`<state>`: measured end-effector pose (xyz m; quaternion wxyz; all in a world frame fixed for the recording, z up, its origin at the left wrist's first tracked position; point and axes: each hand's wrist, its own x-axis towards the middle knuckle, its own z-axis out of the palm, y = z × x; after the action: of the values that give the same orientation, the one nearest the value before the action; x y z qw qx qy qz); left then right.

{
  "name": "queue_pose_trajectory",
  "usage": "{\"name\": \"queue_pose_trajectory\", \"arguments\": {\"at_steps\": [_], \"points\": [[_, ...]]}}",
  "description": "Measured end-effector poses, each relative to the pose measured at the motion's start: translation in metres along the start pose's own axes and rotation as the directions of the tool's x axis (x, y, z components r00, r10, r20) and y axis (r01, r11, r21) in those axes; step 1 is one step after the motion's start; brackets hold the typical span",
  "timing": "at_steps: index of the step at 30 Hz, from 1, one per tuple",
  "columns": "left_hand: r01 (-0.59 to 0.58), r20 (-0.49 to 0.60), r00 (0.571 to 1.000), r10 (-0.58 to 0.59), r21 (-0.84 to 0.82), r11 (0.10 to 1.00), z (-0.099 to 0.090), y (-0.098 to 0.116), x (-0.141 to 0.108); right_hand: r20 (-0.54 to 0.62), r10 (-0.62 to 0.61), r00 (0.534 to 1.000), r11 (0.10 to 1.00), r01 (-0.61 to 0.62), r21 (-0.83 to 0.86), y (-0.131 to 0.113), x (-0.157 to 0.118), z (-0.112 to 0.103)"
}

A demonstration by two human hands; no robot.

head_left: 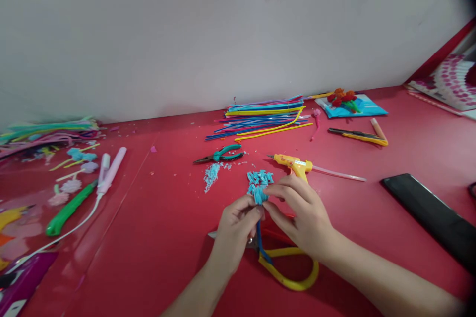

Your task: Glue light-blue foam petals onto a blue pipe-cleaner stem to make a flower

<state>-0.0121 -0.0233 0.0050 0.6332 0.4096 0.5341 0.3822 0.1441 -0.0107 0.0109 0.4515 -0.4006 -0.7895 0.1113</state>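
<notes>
My left hand [238,225] pinches a light-blue flower head [259,195] that looks made of pipe cleaner pieces, with a dark-blue stem [260,237] hanging below it. The thumb and fingertips of my right hand [303,210] close on the flower's right side. Just beyond lie short light-blue cut pieces [260,177] in a small heap. Under my hands rest scissors with yellow handles [293,285], their blades partly hidden by my left hand. A yellow hot glue gun [293,162] lies past my right hand, its glue stick pointing right.
Green-handled pliers [226,153] and light-blue fluff [211,177] lie ahead. Bundled pipe cleaners [266,116] are by the white wall. To the right are tweezers [359,135] and a black phone-like slab [427,213]. A pink curling iron [111,171] and green-handled tool [70,210] lie left.
</notes>
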Motion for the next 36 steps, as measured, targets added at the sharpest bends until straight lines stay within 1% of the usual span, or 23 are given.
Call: {"name": "queue_pose_trajectory", "arguments": {"at_steps": [9,14,17,22,29,36], "points": [[-0.036,0.028,0.999,0.035,0.022,0.999,-0.0015,-0.0020,0.0001,0.016,0.015,1.000,1.000,-0.015,0.006,0.0003,0.0009,0.0013],[0.011,-0.013,1.000,-0.012,-0.047,0.999,-0.0011,-0.0062,0.0020,0.014,0.006,1.000,1.000,-0.006,0.007,-0.0010,0.0000,-0.0006],[0.016,-0.026,0.999,-0.018,-0.059,0.998,-0.0007,-0.0069,0.0019,0.013,0.001,1.000,1.000,-0.001,-0.007,-0.0010,-0.0012,0.0000],[-0.004,-0.003,1.000,0.004,-0.042,0.999,-0.0006,-0.0072,0.0016,0.007,-0.002,1.000,1.000,0.002,-0.031,-0.0008,-0.0005,0.0015],[-0.033,0.019,0.999,0.033,0.006,0.999,-0.0025,-0.0088,0.0028,0.009,-0.004,1.000,1.000,0.004,-0.019,-0.0009,0.0014,0.0008],[-0.044,0.010,0.999,0.044,-0.041,0.998,-0.0029,-0.0099,0.0025,0.012,0.000,1.000,1.000,0.000,-0.005,-0.0014,0.0008,0.0005]]}}
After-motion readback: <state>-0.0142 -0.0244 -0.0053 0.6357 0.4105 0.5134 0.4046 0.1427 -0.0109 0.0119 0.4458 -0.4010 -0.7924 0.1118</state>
